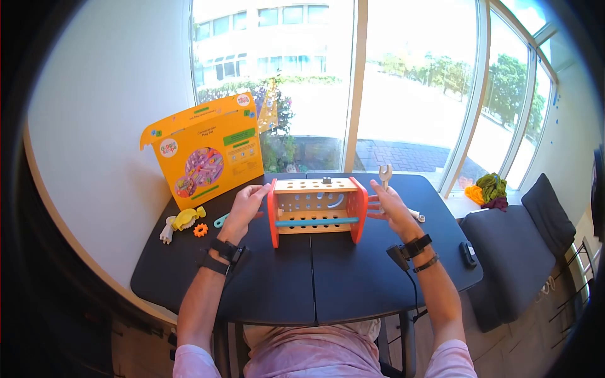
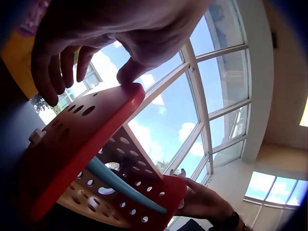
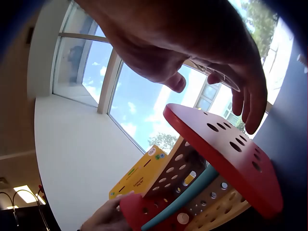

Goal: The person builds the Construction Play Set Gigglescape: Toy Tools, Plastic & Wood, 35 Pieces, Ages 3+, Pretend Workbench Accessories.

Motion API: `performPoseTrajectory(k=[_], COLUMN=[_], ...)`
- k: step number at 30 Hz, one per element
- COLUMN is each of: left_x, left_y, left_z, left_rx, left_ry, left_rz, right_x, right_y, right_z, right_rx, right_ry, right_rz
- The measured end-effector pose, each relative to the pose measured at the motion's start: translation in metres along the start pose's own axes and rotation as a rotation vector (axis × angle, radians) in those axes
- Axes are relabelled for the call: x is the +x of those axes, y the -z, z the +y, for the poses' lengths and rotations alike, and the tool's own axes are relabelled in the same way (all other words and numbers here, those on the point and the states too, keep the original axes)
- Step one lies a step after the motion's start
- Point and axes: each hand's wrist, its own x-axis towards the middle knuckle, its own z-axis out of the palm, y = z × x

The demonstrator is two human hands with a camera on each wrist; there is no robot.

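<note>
In the head view, the wooden toy workbench (image 1: 316, 184) stands on the desk (image 1: 277, 277) between your hands; behind its left side, the yellow box (image 1: 224, 142) reads "Construction Play Set". Your right hand (image 1: 396, 208) holds a wrench (image 1: 385, 176), outer fingers extended. The left wrist view shows the workbench's left outer face, your left hand (image 2: 125, 29) touching its corner by the thumb, fingers loosely spread. The right wrist view instead shows its perforated right outer face.
</note>
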Motion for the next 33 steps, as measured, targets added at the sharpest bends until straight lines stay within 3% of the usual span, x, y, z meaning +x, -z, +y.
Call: performPoseTrajectory(k=[8, 12, 21, 26, 33], left_x=[-0.022, -0.009, -0.052, -0.061, -0.06], left_y=[0.003, 0.015, 0.028, 0.021, 0.017], left_z=[0.022, 0.003, -0.016, -0.052, -0.065], left_rx=[-0.131, -0.158, -0.161, -0.057, -0.029], left_ry=[0.143, 0.039, -0.245, -0.24, -0.153], left_rz=[-0.204, -0.316, -0.443, -0.335, -0.276], right_x=[-0.015, -0.012, -0.055, -0.05, -0.052], right_y=[-0.013, -0.008, -0.011, -0.023, -0.034], right_z=[-0.016, -0.009, 0.008, 0.05, 0.057], right_rx=[0.054, 0.125, 0.192, 0.025, -0.005], right_ry=[-0.03, 0.056, 0.303, 0.41, 0.365], right_rz=[-0.191, -0.21, -0.232, -0.154, -0.067])
